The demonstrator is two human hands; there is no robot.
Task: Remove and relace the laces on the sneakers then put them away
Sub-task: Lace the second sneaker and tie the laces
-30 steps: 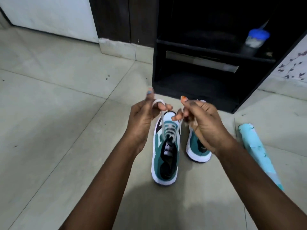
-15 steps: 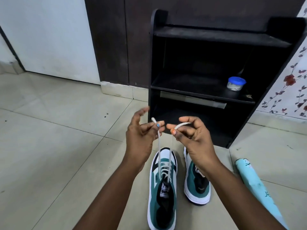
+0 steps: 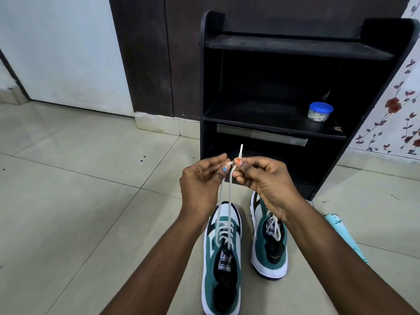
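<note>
A: Where is the lace?

B: The white lace [image 3: 230,189] rises in two strands from the upper eyelets of the left sneaker [image 3: 221,258], which stands on the tiled floor [image 3: 91,201] with its toe pointing away. Both strands are drawn up and meet between the hands above the toe.

A: And the hands?

B: The left hand [image 3: 201,180] has its fingers curled, pinching one strand at the fingertips. The right hand [image 3: 261,176] is curled too, pinching the other strand between thumb and forefinger, with the tip of the lace sticking up past them. The two hands are almost touching at the fingertips.

A: The other shoe?

B: The right sneaker [image 3: 269,242] stands just beside the first, to its right, partly under the right wrist. Its lace looks threaded; whether it is tied I cannot tell.

A: What lies around them?

B: A black shelf unit [image 3: 284,48] stands just behind the shoes, against a dark wall. On its middle shelf, toward the right, sits a small tub with a blue lid [image 3: 320,111]. A pale turquoise roll [image 3: 341,233] lies on the floor to the right of the sneakers.
</note>
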